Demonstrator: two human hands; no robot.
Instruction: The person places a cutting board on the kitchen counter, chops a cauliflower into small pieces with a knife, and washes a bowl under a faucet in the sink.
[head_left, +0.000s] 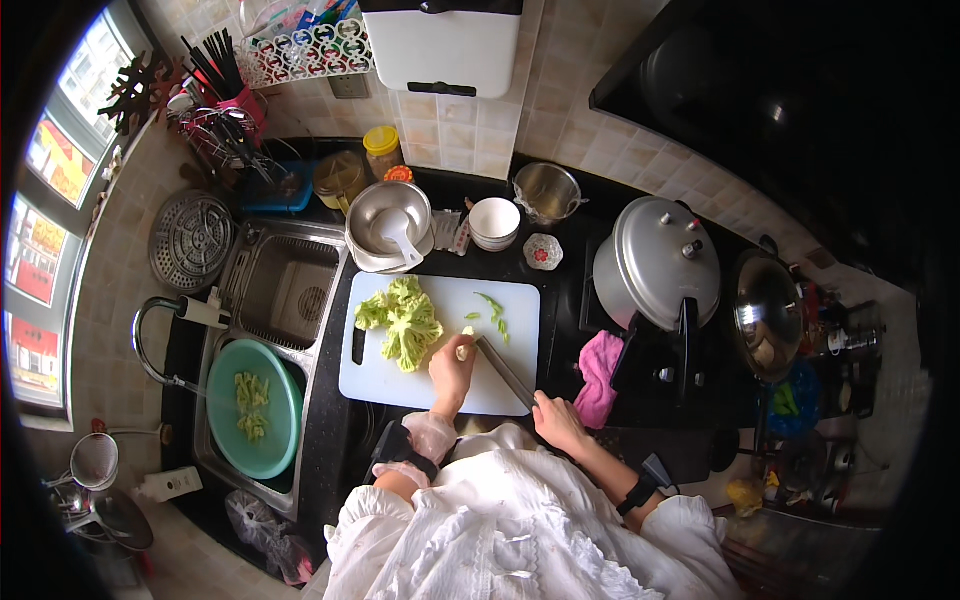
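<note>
On the white cutting board (442, 394), my left hand (451, 375) pinches a small pale vegetable piece (466, 346), seemingly part of it hidden by the fingers. My right hand (559, 421) grips the handle of a kitchen knife (506, 371). Its blade slants across the board, with the tip end close beside the pinched piece. Left of the hands lies a pile of yellow-green cauliflower pieces (409, 326). Several slices of green pepper (491, 306) are scattered near the board's upper right.
To the left, a green basin (289, 420) holding cauliflower pieces sits in the sink (196, 435) under the faucet (139, 322). Steel bowls (360, 206) and white bowls (495, 217) stand behind the board. A pressure cooker (637, 262) and a pink cloth (598, 375) are at right.
</note>
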